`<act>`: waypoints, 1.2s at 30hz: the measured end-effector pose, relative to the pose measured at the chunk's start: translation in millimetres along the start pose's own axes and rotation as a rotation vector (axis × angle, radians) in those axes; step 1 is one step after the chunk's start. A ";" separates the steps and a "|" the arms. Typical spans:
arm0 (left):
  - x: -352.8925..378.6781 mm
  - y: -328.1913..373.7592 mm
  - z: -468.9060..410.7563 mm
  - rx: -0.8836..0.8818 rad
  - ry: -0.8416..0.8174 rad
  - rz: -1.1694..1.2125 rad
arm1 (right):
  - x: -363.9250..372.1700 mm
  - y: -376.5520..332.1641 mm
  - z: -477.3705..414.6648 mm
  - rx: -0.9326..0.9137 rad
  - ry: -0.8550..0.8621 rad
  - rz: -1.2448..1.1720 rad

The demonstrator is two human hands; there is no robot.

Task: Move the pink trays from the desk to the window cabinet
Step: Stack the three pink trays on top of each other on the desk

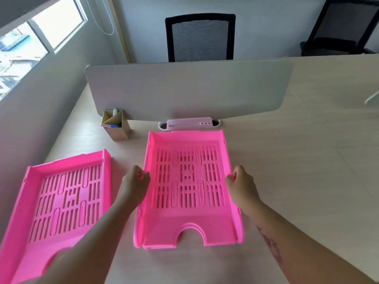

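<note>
Two pink slotted plastic trays lie on the pale wooden desk (297, 160). The middle tray (187, 228) sits straight in front of me, its notched open end towards me. My left hand (135, 184) presses against its left wall and my right hand (241, 183) against its right wall, fingers curled on the rims. The tray rests on the desk or just above it; I cannot tell which. The second pink tray (51, 203) lies at the left, turned at an angle, partly under my left forearm.
A grey divider screen (188, 91) stands across the desk behind the trays, with a white cable-port cover (188, 123) at its foot. A beige pen holder (117, 125) stands to the left. Two black chairs are beyond the screen. A window (30, 44) is on the left wall.
</note>
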State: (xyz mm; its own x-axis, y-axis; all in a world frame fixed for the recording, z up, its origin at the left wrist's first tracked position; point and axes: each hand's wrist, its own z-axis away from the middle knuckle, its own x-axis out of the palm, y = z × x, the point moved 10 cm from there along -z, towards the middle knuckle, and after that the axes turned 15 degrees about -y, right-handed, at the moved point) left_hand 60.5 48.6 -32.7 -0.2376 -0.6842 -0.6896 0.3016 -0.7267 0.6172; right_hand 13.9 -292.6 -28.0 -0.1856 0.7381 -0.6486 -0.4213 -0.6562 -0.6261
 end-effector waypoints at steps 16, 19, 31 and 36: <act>31.9 -22.7 -5.7 -0.092 -0.040 0.297 | 18.1 14.3 -18.4 0.027 -0.066 -0.053; 38.0 -35.4 5.9 -0.093 -0.144 0.412 | 31.5 22.0 -8.0 0.038 -0.155 -0.125; 84.7 0.6 23.7 -0.015 -0.327 0.600 | 19.5 70.0 -10.1 0.169 -0.089 -0.118; 111.0 -20.0 -5.9 -0.042 -0.326 0.598 | 1.6 77.5 -25.5 0.177 -0.112 -0.107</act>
State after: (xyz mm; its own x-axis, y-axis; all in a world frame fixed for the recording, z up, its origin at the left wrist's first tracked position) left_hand 33.5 -12.5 -123.8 -0.2828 -0.9557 -0.0814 0.5011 -0.2196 0.8370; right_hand 3.6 -346.3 -88.7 -0.2246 0.8212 -0.5246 -0.5909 -0.5428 -0.5968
